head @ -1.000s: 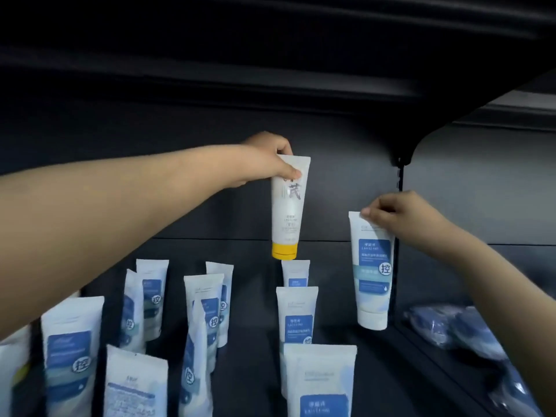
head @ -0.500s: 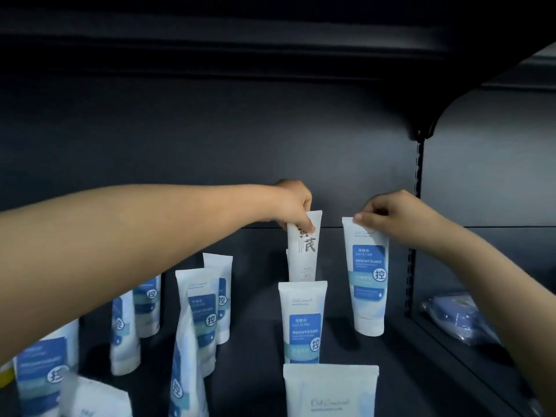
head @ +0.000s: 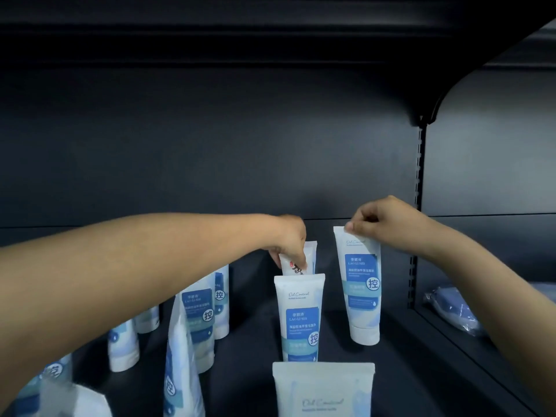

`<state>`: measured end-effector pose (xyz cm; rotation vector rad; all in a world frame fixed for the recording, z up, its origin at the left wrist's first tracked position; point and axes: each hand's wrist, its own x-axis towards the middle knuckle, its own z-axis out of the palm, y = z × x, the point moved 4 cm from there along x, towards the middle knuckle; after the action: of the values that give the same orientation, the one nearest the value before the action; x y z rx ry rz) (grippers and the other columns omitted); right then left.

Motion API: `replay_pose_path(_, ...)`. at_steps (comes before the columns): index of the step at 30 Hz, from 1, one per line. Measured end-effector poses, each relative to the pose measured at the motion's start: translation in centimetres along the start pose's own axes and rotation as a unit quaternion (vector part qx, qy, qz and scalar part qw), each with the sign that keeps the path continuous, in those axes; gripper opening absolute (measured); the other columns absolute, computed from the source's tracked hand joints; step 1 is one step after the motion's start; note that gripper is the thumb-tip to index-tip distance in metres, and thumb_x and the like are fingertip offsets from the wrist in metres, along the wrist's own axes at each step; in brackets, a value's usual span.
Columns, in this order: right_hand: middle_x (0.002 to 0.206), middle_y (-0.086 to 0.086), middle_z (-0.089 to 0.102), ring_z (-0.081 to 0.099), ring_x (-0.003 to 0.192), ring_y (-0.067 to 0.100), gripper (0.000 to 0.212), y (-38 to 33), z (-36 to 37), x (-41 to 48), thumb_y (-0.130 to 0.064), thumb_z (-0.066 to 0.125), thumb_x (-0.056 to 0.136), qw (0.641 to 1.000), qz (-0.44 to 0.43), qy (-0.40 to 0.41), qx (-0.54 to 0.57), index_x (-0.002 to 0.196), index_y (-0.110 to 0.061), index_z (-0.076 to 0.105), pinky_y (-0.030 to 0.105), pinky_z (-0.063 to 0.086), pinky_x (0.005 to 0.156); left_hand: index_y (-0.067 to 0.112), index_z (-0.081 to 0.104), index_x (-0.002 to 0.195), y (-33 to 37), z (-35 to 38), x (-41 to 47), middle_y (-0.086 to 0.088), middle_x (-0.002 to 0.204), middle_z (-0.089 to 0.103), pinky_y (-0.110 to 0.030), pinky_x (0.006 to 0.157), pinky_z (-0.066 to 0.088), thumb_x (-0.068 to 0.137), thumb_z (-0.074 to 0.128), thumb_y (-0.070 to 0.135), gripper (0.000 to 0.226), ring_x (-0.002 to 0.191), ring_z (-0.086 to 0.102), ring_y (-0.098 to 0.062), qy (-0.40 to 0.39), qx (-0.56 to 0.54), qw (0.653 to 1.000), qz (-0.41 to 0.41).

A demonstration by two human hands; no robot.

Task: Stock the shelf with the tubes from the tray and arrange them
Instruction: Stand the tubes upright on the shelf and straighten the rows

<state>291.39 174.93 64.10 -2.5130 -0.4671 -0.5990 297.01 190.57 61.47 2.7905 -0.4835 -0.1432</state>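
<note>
My left hand pinches the top of a white tube with dark characters, which sits low behind an upright blue-label tube; its lower part is hidden. My right hand grips the crimped top of another white and blue tube, which stands cap-down on the dark shelf at the right end of the row. Several more blue-label tubes stand to the left and in front.
A slotted upright post and a divider bound the bay on the right. Blue wrapped packs lie in the neighbouring bay. The shelf above overhangs the space. A tube stands close at the front edge.
My left hand has lowered the tube with dark characters from mid-air down behind the front tubes. My right hand has brought its tube down until it stands on the shelf.
</note>
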Motion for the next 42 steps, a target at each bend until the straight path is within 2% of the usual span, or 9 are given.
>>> replay_pose_path(3,0.066,-0.012,0.060,0.052,0.062,0.000,0.021,-0.1,0.1,0.0,-0.026,0.062,0.088,1.000,-0.008,0.000,-0.006,0.069,-0.018,0.063,0.016,0.041,0.060,0.001,0.057,0.088,-0.5,0.9,0.4,-0.006,0.075,0.059,-0.022,0.057,0.055,0.082,0.067,0.009,0.014,0.068,0.062,-0.021,-0.002,0.011,1.000,-0.009)
replay_pose_path(8,0.065,-0.012,0.060,0.051,0.061,0.000,0.023,-0.1,0.0,0.0,-0.026,0.062,0.088,1.000,-0.014,0.002,-0.004,0.066,-0.019,0.062,0.011,0.040,0.056,0.001,0.057,0.080,-1.1,0.7,0.1,-0.004,0.075,0.059,-0.025,0.069,0.057,0.085,0.066,0.013,0.016,0.079,0.062,-0.021,-0.024,-0.038,0.999,-0.022)
replay_pose_path(14,0.064,-0.011,0.059,0.050,0.058,0.001,0.021,-0.2,0.0,-0.1,-0.024,0.063,0.088,1.000,-0.020,0.008,0.001,0.070,-0.013,0.065,0.004,0.038,0.052,0.006,0.052,0.070,-1.3,0.8,-0.1,-0.009,0.085,0.062,-0.023,0.064,0.057,0.085,0.066,0.013,0.022,0.083,0.063,-0.023,-0.023,-0.044,0.999,-0.012)
replay_pose_path(21,0.067,-0.013,0.061,0.052,0.062,-0.001,0.019,-0.6,-0.6,-0.1,-0.025,0.063,0.088,0.999,-0.024,0.019,0.010,0.073,-0.014,0.066,0.002,0.038,0.052,0.006,0.053,0.070,-1.8,-0.2,-0.9,-0.005,0.074,0.060,-0.026,0.066,0.057,0.083,0.068,0.008,0.020,0.082,0.064,-0.026,-0.002,-0.029,0.999,-0.014)
replay_pose_path(26,0.068,-0.016,0.059,0.051,0.065,-0.003,0.018,-1.1,0.4,0.5,-0.025,0.062,0.088,0.999,-0.022,0.036,0.024,0.080,-0.011,0.069,0.010,0.038,0.058,0.006,0.052,0.067,-1.4,-1.9,-2.0,-0.004,0.071,0.055,-0.025,0.061,0.055,0.084,0.067,0.009,0.022,0.072,0.061,-0.023,0.019,0.007,1.000,-0.007)
replay_pose_path(29,0.068,-0.008,0.061,0.052,0.065,0.005,0.019,-0.9,2.4,1.2,-0.025,0.062,0.088,0.998,-0.006,0.036,0.043,0.077,-0.011,0.068,0.015,0.038,0.058,0.003,0.055,0.075,-1.3,-3.1,-2.6,-0.004,0.072,0.054,-0.023,0.057,0.054,0.084,0.067,0.011,0.017,0.069,0.061,-0.022,0.040,0.032,0.999,-0.013)
replay_pose_path(34,0.081,0.002,0.066,0.055,0.076,0.013,0.022,-1.0,5.9,2.4,-0.025,0.061,0.089,0.998,0.009,0.025,0.051,0.085,-0.005,0.070,0.023,0.039,0.069,0.003,0.054,0.072,-1.6,-4.2,-3.6,-0.006,0.071,0.056,-0.030,0.067,0.057,0.084,0.067,0.011,0.019,0.078,0.061,-0.025,0.052,0.030,0.997,-0.038)
replay_pose_path(38,0.075,-0.002,0.060,0.052,0.074,0.012,0.022,-1.4,8.3,2.6,-0.025,0.061,0.089,0.999,0.008,-0.022,0.027,0.087,-0.005,0.069,0.022,0.037,0.066,0.001,0.055,0.076,-1.9,-4.9,-4.4,-0.008,0.074,0.057,-0.030,0.069,0.055,0.085,0.065,0.009,0.016,0.081,0.062,-0.027,0.058,0.019,0.997,-0.051)
replay_pose_path(42,0.063,-0.011,0.051,0.047,0.063,0.006,0.023,-1.0,9.1,2.5,-0.028,0.058,0.091,0.998,0.023,-0.047,0.026,0.087,-0.007,0.068,0.017,0.037,0.055,0.003,0.054,0.070,-2.1,-5.6,-5.1,-0.008,0.073,0.058,-0.027,0.065,0.054,0.085,0.064,0.010,0.020,0.069,0.062,-0.022,0.061,0.026,0.996,-0.062)
